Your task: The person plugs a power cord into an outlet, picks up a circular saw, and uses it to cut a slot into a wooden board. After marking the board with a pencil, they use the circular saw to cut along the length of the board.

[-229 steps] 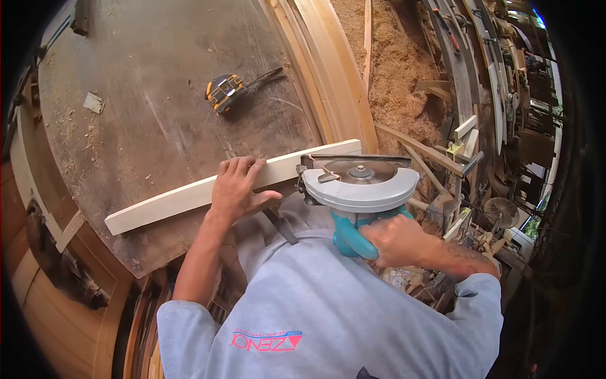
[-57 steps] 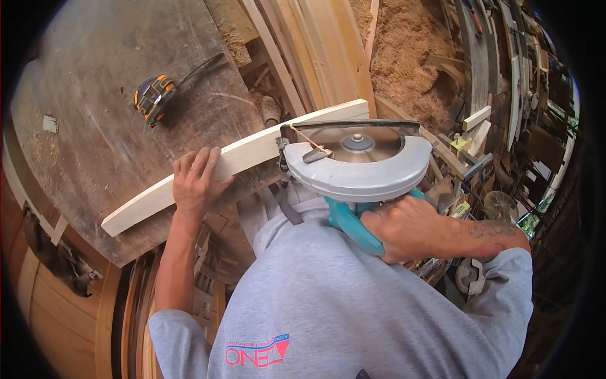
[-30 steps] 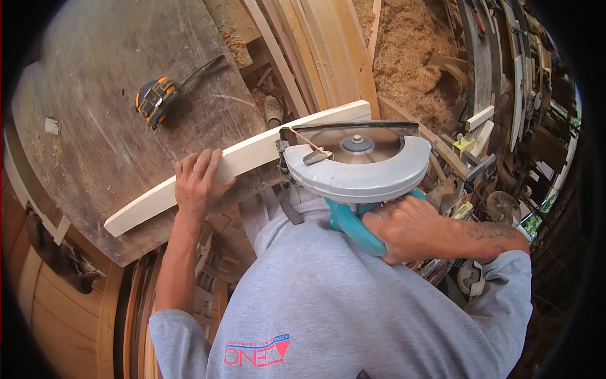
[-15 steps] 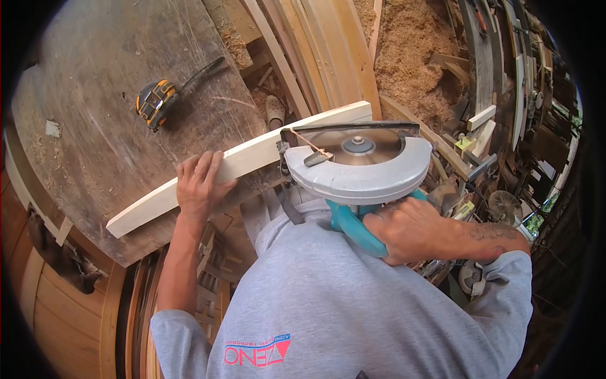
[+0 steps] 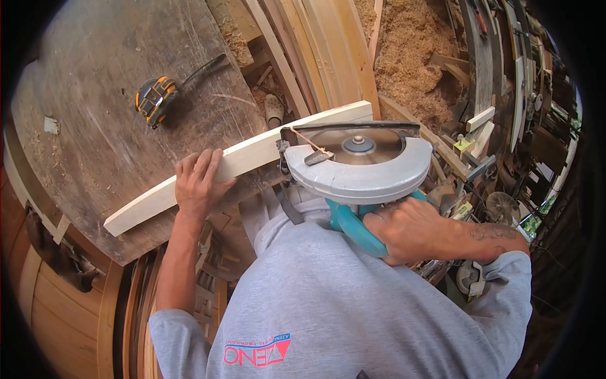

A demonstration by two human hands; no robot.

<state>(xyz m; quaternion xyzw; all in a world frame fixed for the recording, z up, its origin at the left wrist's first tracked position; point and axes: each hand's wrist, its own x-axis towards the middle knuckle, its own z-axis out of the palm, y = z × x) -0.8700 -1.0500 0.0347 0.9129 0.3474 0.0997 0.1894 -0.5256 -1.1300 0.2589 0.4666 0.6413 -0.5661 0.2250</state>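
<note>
My left hand (image 5: 201, 183) grips a pale wooden board (image 5: 252, 153) on the worktable, fingers over its top face and thumb along the near edge. My right hand (image 5: 405, 228) is closed around the teal handle of a circular saw (image 5: 360, 180) with a silver guard. The saw's round blade looks blurred around its hub. Its body sits against the board's right part, and the board's far right end sticks out beyond it. Whether the blade touches the wood cannot be made out.
An orange and black tape measure (image 5: 156, 101) lies on the worn worktable (image 5: 82, 145), a dark strip beside it. Long planks (image 5: 334, 50) stand beyond the table, next to a sawdust heap (image 5: 413, 57). Scrap wood and tools crowd the right side.
Very little differs. The board's left end and the tape measure appear slightly shifted in view. Both hands keep the same hold.
</note>
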